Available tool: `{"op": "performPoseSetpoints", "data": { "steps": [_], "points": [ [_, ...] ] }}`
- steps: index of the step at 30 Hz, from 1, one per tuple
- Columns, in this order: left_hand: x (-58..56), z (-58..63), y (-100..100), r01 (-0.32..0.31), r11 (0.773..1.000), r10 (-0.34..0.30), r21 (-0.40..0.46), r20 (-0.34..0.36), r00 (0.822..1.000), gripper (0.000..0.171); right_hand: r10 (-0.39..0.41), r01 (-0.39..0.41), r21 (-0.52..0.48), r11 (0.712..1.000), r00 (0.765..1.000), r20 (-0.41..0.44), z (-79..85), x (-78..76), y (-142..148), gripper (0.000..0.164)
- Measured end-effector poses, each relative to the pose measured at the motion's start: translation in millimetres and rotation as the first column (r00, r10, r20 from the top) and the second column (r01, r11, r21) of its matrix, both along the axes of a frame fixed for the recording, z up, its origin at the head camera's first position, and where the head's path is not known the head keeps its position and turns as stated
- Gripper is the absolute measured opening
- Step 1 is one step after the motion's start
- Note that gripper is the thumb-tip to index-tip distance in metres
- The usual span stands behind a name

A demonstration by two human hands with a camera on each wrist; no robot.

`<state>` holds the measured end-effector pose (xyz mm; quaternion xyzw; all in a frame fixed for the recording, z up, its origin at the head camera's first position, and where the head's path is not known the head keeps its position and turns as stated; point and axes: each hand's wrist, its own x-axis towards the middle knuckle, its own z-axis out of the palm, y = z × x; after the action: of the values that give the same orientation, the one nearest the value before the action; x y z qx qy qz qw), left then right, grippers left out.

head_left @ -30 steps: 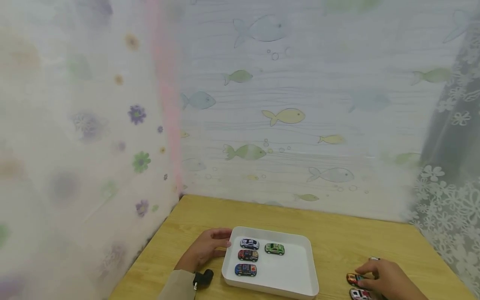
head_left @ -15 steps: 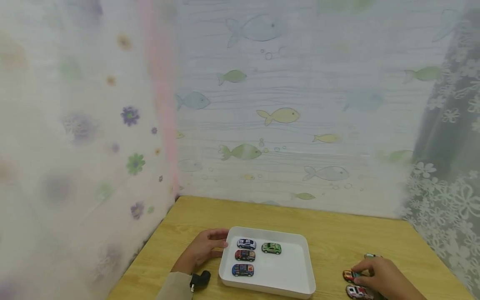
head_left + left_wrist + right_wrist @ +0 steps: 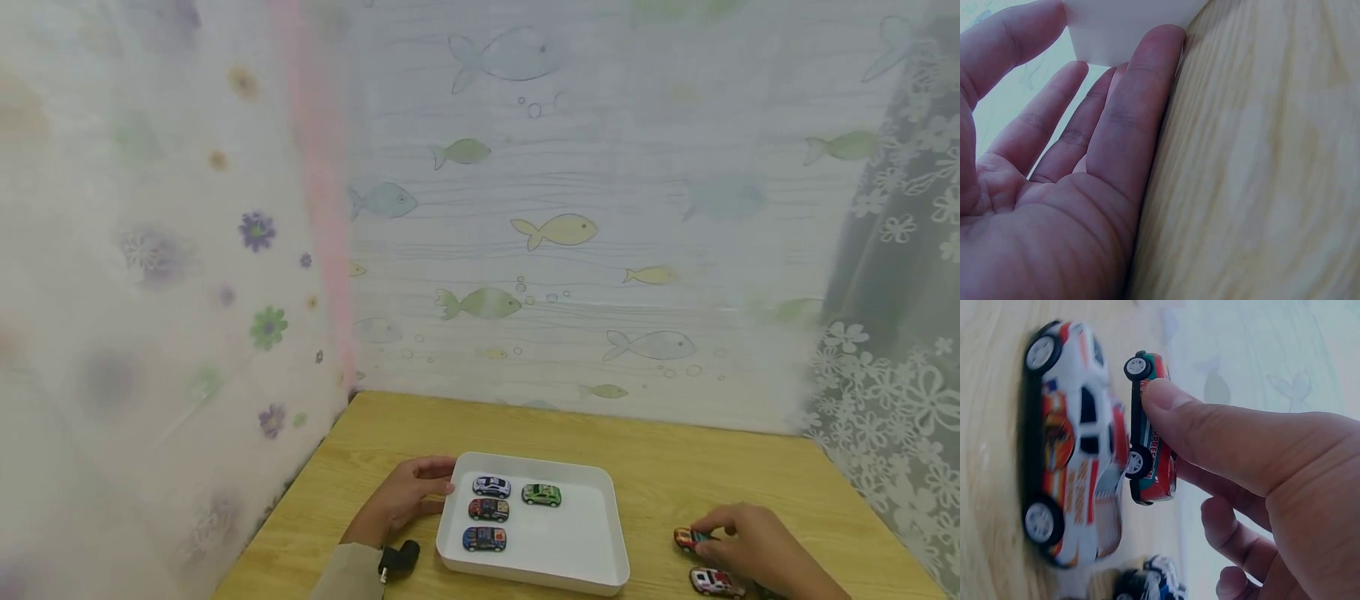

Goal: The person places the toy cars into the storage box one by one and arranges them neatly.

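Note:
My right hand (image 3: 757, 542) pinches a red toy car (image 3: 688, 540) with green at one end between thumb and fingers, right of the tray. The right wrist view shows the thumb (image 3: 1175, 412) on the side of this car, near its upper wheel. Close beside it stands a white toy car (image 3: 1079, 444) with orange and red markings. My left hand (image 3: 405, 496) rests against the left side of a white tray (image 3: 562, 546). Its fingers (image 3: 1132, 112) reach out fairly straight along the tray wall, the lowest one lying on the wooden table.
Inside the tray, a white-and-blue car (image 3: 491, 487), a red-and-black car (image 3: 489, 510) and a blue car (image 3: 484, 539) line the left side, with a green car (image 3: 542, 495) to their right. Another car (image 3: 1150, 581) shows at the right wrist view's bottom. Printed curtains (image 3: 525, 250) surround the table.
The right hand has moved the red car slightly left and away from the white car. A light-coloured car seen behind the hand earlier is now hidden. The left hand stays at the tray.

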<state>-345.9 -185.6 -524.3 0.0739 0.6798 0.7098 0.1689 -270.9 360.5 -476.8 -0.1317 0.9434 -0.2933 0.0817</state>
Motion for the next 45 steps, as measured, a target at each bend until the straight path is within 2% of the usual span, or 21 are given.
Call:
{"op": "performPoseSetpoints", "data": {
  "steps": [7,14,24,33,38,45],
  "points": [
    [1.0,1.4,0,-0.002,1.000,0.002,0.005,0.008,1.000,0.054,0.044,-0.040,0.043,0.998,0.995,-0.093,5.5,-2.7,-11,0.025],
    [0.1,0.3,0,0.001,1.000,-0.001,0.011,0.009,1.000,0.055,0.078,-0.062,0.082,0.995,0.975,-0.210,13.2,-4.4,-29,0.023],
    [-0.1,1.8,1,0.004,1.000,-0.004,0.010,-0.005,1.000,0.057,0.039,-0.034,0.030,0.999,0.978,-0.204,27.3,-12.3,-55,0.022],
    [-1.1,-0.9,0,-0.003,1.000,0.003,0.008,0.002,1.000,0.056,0.041,-0.043,-0.001,0.999,0.966,-0.255,41.4,-20.5,-79,0.018],
    [-1.4,-1.8,-1,-0.007,1.000,0.007,-0.001,0.001,1.000,0.056,0.014,-0.027,-0.042,0.999,0.956,-0.294,47.3,-27.3,-92,0.019],
    [-1.2,-0.4,-1,-0.012,1.000,0.012,-0.010,0.000,1.000,0.055,-0.008,-0.014,-0.069,0.998,0.953,-0.302,48.6,-31.4,-105,0.020]
  ]
}}
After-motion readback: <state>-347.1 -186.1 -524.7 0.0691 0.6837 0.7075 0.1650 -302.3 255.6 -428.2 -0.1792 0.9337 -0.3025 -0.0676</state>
